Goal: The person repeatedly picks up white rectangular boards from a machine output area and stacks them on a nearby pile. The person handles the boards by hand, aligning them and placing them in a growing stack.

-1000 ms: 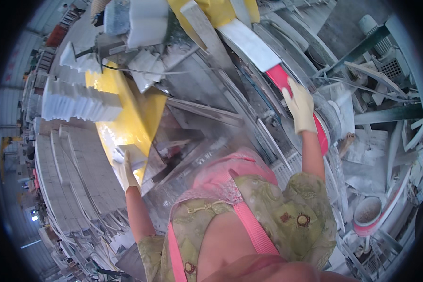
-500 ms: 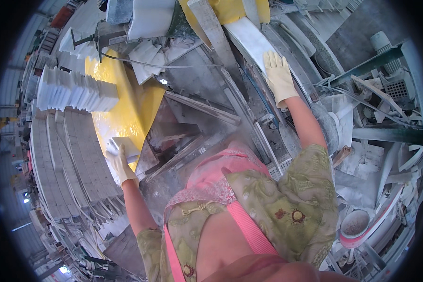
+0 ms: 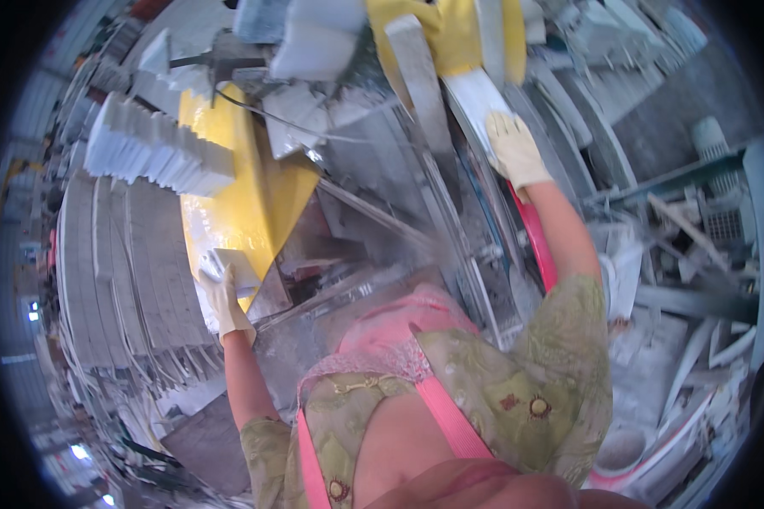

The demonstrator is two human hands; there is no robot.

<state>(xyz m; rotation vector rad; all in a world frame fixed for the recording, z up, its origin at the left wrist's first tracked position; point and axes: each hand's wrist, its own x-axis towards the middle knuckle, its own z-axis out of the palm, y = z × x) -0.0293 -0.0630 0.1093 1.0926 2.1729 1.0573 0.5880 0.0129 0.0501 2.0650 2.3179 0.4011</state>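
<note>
My left hand [image 3: 223, 299], in a cream rubber glove, is closed on a small white stone tile [image 3: 234, 265] at the near end of a yellow sheet [image 3: 250, 191]. Its thumb lies across the top of the tile; the other fingers are partly hidden. My right hand [image 3: 518, 153], gloved alike, lies flat with fingers stretched out on a long white stone slab [image 3: 474, 95]. The slab's far end passes under a hanging yellow cover [image 3: 458, 38]. Below my right forearm, a red strip [image 3: 535, 242] runs along the machine's side.
Many thin white tiles [image 3: 157, 148] stand in a row on the yellow sheet. Left of it are stacked grey slabs [image 3: 115, 271]. A grey bar [image 3: 416, 72] leans near the cover. Metal rails [image 3: 450, 229] run between my arms; a crate [image 3: 726, 222] and offcuts lie at right.
The view has shifted, so the scene sits lower and farther right. My right hand is nearer the yellow cover along the slab. The red strip now shows. My left hand keeps the tile.
</note>
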